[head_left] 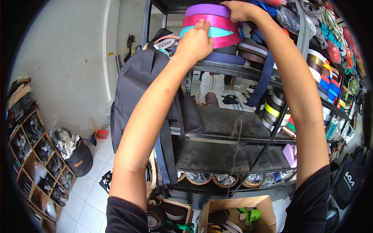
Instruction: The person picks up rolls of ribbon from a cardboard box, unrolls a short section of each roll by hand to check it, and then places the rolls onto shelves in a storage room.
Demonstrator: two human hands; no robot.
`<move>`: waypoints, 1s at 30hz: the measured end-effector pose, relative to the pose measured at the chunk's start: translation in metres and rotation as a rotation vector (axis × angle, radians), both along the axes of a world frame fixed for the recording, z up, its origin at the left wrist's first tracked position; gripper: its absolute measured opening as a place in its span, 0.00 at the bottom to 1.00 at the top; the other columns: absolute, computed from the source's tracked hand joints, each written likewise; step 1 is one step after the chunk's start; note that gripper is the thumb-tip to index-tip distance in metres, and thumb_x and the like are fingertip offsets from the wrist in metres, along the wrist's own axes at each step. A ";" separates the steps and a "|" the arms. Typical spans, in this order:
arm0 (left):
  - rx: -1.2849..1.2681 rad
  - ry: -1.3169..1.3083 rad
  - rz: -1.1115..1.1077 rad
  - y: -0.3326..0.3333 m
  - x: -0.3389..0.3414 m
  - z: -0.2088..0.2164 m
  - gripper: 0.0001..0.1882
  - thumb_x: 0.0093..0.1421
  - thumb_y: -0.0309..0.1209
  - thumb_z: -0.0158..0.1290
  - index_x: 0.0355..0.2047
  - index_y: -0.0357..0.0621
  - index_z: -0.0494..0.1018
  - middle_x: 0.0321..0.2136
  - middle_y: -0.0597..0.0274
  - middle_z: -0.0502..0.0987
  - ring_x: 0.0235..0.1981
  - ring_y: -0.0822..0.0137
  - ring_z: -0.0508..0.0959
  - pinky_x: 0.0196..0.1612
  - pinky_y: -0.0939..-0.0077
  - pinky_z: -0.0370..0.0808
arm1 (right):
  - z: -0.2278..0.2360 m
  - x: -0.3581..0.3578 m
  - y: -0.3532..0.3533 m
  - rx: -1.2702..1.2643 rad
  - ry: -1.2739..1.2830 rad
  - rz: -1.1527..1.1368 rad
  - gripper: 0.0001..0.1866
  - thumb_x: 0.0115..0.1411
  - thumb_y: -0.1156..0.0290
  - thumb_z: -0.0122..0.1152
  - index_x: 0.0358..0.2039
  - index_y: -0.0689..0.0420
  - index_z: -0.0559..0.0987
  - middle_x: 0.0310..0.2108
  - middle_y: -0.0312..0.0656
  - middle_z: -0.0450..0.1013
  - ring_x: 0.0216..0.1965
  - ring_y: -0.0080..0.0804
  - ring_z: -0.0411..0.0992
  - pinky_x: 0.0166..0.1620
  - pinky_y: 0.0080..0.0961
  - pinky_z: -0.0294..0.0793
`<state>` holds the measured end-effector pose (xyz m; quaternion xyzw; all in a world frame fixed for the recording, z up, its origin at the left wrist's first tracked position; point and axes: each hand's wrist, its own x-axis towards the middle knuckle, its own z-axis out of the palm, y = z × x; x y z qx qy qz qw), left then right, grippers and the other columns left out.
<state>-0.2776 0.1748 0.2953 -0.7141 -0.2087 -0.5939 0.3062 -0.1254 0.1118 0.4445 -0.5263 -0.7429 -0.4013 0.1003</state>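
Observation:
Both my arms reach up to a stack of rolled webbing on the upper shelf. My left hand (pixel 197 39) presses against the stack's near left side, its fingers bent over a bright pink webbing roll (pixel 223 21) and a turquoise webbing roll (pixel 219 34). On top lies a purple webbing roll (pixel 208 10). My right hand (pixel 241 11) grips that roll's right edge; some of its fingertips are hidden behind it. Below the stack is a dark blue roll (pixel 223 58), with brown and grey rolls (pixel 252 52) to its right.
A black backpack (pixel 134 83) hangs at the rack's left. Dark blue strap (pixel 261 83) dangles from the shelf (pixel 248 72). More webbing rolls (pixel 274 110) stand right. Cardboard boxes (pixel 268 207) with rolls sit below. A wooden cubby shelf (pixel 40 155) and black bin (pixel 81 161) stand left.

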 end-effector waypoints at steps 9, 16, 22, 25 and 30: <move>-0.042 -0.048 -0.152 -0.070 -0.010 -0.072 0.18 0.56 0.33 0.52 0.47 0.44 0.74 0.33 0.44 0.79 0.34 0.47 0.80 0.40 0.69 0.76 | -0.200 0.040 -0.062 0.474 0.663 0.440 0.28 0.51 0.60 0.68 0.47 0.62 0.71 0.26 0.49 0.76 0.30 0.39 0.77 0.37 0.30 0.76; -0.484 -0.121 -0.371 -0.102 0.051 -0.148 0.15 0.58 0.32 0.52 0.43 0.37 0.74 0.32 0.50 0.81 0.31 0.61 0.82 0.36 0.73 0.77 | -0.366 0.095 -0.023 -0.261 1.726 0.621 0.32 0.58 0.57 0.63 0.55 0.66 0.66 0.34 0.44 0.76 0.31 0.27 0.76 0.34 0.22 0.76; -0.943 -0.332 -0.633 -0.079 0.077 -0.162 0.24 0.60 0.38 0.51 0.51 0.32 0.68 0.42 0.51 0.77 0.37 0.64 0.80 0.40 0.73 0.77 | -0.423 0.055 -0.073 -0.678 1.477 0.609 0.11 0.65 0.66 0.52 0.35 0.60 0.77 0.14 0.28 0.62 0.16 0.15 0.58 0.21 0.16 0.57; -1.181 -0.276 -0.813 -0.095 0.086 -0.181 0.26 0.63 0.40 0.49 0.55 0.32 0.64 0.46 0.51 0.74 0.43 0.60 0.78 0.41 0.71 0.77 | -0.487 0.060 -0.126 -0.721 1.219 0.609 0.09 0.64 0.68 0.53 0.33 0.60 0.78 0.16 0.30 0.66 0.18 0.14 0.61 0.23 0.18 0.62; -1.390 -0.097 -0.903 -0.123 0.076 -0.248 0.23 0.65 0.38 0.46 0.54 0.34 0.67 0.45 0.52 0.76 0.42 0.63 0.79 0.43 0.73 0.76 | -0.659 0.143 -0.236 -1.558 0.695 0.229 0.18 0.58 0.53 0.56 0.30 0.57 0.80 0.22 0.40 0.75 0.25 0.31 0.72 0.30 0.31 0.70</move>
